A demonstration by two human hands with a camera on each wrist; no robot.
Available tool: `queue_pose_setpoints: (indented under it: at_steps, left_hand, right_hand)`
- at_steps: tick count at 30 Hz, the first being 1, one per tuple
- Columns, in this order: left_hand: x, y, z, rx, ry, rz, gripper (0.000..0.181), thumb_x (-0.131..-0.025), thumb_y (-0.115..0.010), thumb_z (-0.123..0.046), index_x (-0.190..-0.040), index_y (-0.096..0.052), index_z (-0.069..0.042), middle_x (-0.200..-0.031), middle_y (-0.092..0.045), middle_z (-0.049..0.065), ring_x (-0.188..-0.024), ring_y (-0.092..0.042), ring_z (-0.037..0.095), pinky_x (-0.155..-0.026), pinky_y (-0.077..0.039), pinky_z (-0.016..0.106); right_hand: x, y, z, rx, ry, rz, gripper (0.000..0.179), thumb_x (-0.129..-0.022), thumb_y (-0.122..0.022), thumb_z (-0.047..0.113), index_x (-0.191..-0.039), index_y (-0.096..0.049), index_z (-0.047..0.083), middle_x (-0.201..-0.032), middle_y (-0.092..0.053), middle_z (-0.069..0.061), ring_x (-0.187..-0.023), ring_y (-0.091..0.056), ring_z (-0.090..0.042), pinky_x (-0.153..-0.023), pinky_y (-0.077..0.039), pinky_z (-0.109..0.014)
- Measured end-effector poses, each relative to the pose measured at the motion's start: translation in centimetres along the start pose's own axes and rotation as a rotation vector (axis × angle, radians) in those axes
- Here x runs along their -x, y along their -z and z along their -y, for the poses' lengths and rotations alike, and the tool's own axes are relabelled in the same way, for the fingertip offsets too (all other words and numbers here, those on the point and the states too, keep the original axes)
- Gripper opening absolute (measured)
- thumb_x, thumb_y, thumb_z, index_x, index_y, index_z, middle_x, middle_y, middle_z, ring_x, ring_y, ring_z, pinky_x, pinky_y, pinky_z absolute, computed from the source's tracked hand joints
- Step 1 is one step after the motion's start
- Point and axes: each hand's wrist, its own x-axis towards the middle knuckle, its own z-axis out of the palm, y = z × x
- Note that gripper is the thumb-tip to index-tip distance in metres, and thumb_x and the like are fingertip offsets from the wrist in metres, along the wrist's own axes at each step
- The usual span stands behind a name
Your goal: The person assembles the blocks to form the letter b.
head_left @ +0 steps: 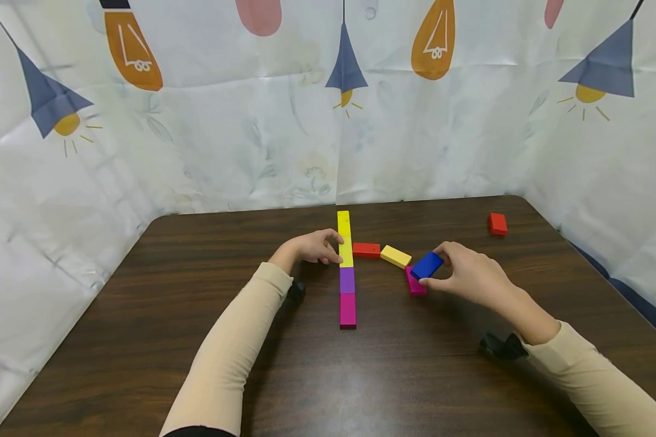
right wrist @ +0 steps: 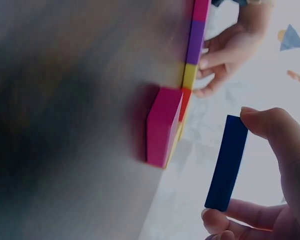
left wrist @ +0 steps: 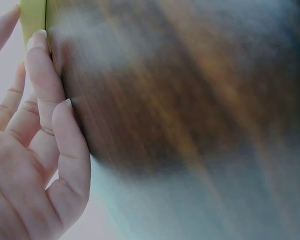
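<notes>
My right hand (head_left: 472, 273) pinches a blue block (head_left: 427, 266) by its two ends between thumb and fingers. The right wrist view shows this blue block (right wrist: 226, 164) held apart from the magenta block (right wrist: 163, 127). In the head view it partly covers that magenta block (head_left: 415, 284) on the table. My left hand (head_left: 314, 247) rests beside a straight row, its fingertips at the side of a yellow block (head_left: 346, 252). Another yellow block (head_left: 344, 223) tops the row; a purple block (head_left: 347, 280) and a magenta one (head_left: 348, 309) form its near end.
From the row's right side, a red block (head_left: 366, 250) and a pale yellow block (head_left: 396, 256) curve toward the magenta one. A lone red block (head_left: 498, 224) lies at the table's far right. A printed curtain (head_left: 240, 139) hangs behind the dark wooden table (head_left: 169, 285).
</notes>
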Motion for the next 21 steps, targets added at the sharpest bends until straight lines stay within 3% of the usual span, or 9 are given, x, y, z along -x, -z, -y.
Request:
queue_pose_setpoints:
  at_steps: [14,21]
  left_hand:
    - [0.2,0.0,-0.1,-0.012,0.009,-0.012,0.047,-0.097,-0.072,-0.012,-0.136,-0.047,-0.005,-0.091,-0.066,0.005,-0.075,-0.054,0.014,-0.065,-0.038,0.024]
    - [0.1,-0.1,-0.2,-0.001,0.014,-0.007,0.046,-0.097,-0.071,-0.012,-0.136,-0.047,-0.005,-0.091,-0.067,0.004,-0.074,-0.053,0.013,-0.064,-0.037,0.024]
  right_hand:
    - [1.8,-1.5,1.8,-0.004,0.133,0.018,0.061,-0.080,-0.086,0.050,-0.115,-0.062,0.006,-0.106,-0.067,-0.004,-0.094,-0.069,-0.024,-0.070,-0.057,-0.040]
    - [2.5,-2.3,2.6,0.023,0.186,0.035,0.061,-0.079,-0.087,0.047,-0.116,-0.063,0.005,-0.101,-0.064,-0.001,-0.083,-0.064,-0.015,-0.066,-0.054,-0.034]
